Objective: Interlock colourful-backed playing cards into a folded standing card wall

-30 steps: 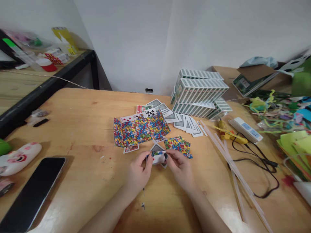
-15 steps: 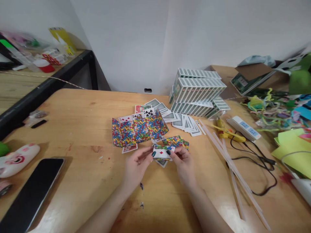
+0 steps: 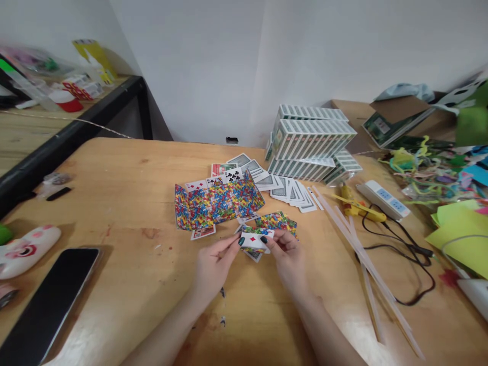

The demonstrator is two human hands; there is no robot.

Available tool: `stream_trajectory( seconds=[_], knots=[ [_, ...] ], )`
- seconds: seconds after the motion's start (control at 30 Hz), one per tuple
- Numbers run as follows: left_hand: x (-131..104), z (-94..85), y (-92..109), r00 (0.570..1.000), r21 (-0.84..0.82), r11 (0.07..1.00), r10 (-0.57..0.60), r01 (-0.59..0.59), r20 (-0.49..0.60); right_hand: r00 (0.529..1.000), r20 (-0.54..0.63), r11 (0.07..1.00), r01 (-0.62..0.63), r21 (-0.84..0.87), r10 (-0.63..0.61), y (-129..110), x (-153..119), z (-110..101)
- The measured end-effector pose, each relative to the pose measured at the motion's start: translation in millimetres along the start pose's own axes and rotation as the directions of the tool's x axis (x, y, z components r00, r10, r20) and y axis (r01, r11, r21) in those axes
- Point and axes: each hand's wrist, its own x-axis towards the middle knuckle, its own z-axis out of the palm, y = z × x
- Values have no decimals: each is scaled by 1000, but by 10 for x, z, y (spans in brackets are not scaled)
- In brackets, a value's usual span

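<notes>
Between both hands is a playing card (image 3: 252,239) with a red diamond, with colourful patterned paper at its upper and lower edges. My left hand (image 3: 216,256) pinches its left end, thumb on top. My right hand (image 3: 288,256) grips the right end the same way. Just beyond lies a patterned piece (image 3: 278,222), partly behind my right fingers. Farther back stands a folded patterned panel (image 3: 221,203) with playing cards showing along its top edge. A face-up card (image 3: 203,232) lies at its foot, and a grey-backed card (image 3: 254,255) lies under my hands.
Loose playing cards (image 3: 292,193) spread behind, before stacked striped card boxes (image 3: 314,140). On the right lie glue sticks (image 3: 366,264), a yellow glue gun (image 3: 356,207), a power strip (image 3: 384,199) and craft scraps. A phone (image 3: 49,305) and a white pouch (image 3: 30,251) lie left.
The card tilts slightly in my fingers, and its printed face shows more plainly. Both hands stay nearly in place; the view shifts a little.
</notes>
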Motion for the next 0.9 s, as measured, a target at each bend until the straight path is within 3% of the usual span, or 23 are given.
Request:
stream_trajectory(
  seconds=[0.23, 0.37, 0.5, 0.67, 0.9],
  knots=[
    [-37, 26, -32, 988, 81, 985, 153, -154, 14, 1000, -14, 999, -19, -29, 18, -18, 18, -21],
    [4, 6, 5, 1000, -42, 999, 19, -18, 8, 1000, 30, 999, 7, -33, -6, -40, 19, -24],
    [69, -2, 12, 985, -189, 969, -147, 162, 90, 997, 78, 999, 11, -34, -8, -38, 0, -21],
    [75, 11, -25, 985, -78, 984, -153, 159, 84, 993, 113, 997, 41, -63, -33, -28, -23, -14],
    [65, 9, -13, 974, -103, 972, -204, 213, 95, 997, 69, 995, 46, -89, -40, -42, 21, -33]
  ],
)
